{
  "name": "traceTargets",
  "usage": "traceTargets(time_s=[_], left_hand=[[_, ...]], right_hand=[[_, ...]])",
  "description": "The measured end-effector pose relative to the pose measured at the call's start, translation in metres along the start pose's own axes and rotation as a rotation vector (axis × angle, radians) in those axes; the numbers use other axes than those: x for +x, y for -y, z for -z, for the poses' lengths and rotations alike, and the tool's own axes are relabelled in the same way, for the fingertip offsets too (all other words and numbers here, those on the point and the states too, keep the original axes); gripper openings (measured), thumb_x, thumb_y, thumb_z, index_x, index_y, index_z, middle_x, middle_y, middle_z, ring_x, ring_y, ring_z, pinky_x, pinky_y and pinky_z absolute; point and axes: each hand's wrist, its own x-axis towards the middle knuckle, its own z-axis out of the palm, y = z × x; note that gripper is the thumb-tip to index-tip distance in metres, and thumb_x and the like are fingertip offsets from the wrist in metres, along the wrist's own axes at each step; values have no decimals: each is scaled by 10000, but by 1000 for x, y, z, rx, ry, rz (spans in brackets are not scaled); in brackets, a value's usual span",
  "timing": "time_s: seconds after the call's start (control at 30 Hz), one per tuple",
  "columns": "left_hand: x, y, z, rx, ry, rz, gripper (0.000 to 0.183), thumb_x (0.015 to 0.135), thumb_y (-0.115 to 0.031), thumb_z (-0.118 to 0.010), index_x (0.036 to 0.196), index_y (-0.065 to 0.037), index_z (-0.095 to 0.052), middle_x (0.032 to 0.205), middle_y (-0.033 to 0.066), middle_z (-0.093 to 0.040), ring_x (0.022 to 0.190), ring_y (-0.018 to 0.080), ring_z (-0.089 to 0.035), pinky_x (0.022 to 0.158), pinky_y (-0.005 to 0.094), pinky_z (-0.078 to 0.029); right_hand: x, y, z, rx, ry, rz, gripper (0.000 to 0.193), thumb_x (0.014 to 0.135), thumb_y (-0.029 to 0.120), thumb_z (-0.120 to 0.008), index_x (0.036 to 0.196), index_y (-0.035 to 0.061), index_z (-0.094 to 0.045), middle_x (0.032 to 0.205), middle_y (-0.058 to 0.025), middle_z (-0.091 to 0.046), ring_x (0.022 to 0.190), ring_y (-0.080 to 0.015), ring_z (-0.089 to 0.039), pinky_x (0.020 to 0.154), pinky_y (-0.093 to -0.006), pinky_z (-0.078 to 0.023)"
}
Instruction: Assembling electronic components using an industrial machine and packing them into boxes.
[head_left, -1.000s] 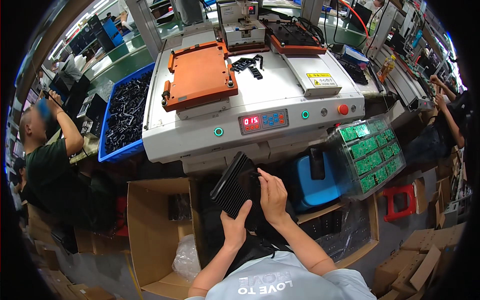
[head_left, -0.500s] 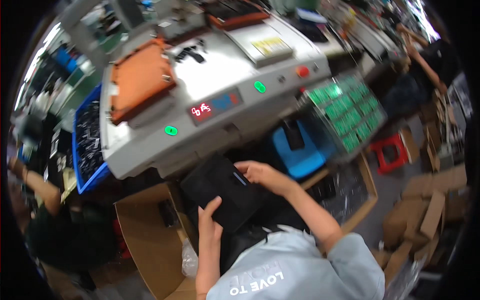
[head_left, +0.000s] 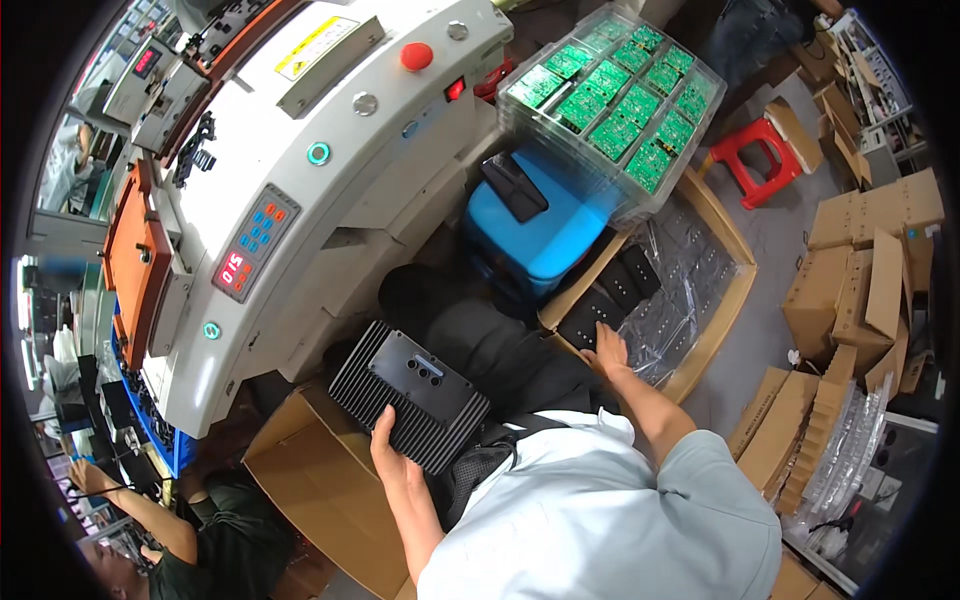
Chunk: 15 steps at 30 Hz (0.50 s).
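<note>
My left hand (head_left: 395,455) is closed on the lower edge of a black finned metal housing (head_left: 412,392), its thumb lying over the ridges. The housing is tilted above my lap, with a smooth raised panel and round ports facing up. Out to the right, my right hand (head_left: 608,352) reaches over the rim of an open cardboard box (head_left: 715,345). Its fingers are closed at the near edge of a black panel (head_left: 590,318) with small holes. Similar black panels (head_left: 630,278) lie beside it, and clear plastic with more dark parts fills the rest of the box.
A white machine (head_left: 330,200) with a red button stands ahead. Green circuit boards fill clear trays (head_left: 610,110) above a blue stool (head_left: 545,230) holding a black part. Another open carton (head_left: 320,480) is at left, near a co-worker (head_left: 230,530). Cartons (head_left: 860,290) and a red stool (head_left: 750,165) are right.
My right hand has left the housing and moved right to the box of black panels. The housing stays in my left hand, now with its fins showing. The view has swung right.
</note>
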Motion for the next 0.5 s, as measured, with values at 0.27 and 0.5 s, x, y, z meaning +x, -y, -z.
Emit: traceTargets(time_s=[0.27,0.5], left_hand=[[6,14,-21,49,39,43,224,829,-40,-618,1044,20,-592,978,143,-661,839,246,-667,737,347,-579],[10,8,-17,151,24,-36,262,813,-59,-636,1059,14,-583,958,129,-657,845,239,-661,760,354,-565]], right_hand=[[21,-5,19,-128,231,143,822,655,381,-757,1257,-71,-429,1028,-223,-565,961,-359,-564,868,-398,-460],[39,60,151,451,112,4,747,732,286,-690,1296,-96,-385,1227,-273,-503,1145,-396,-500,964,-408,-422]])
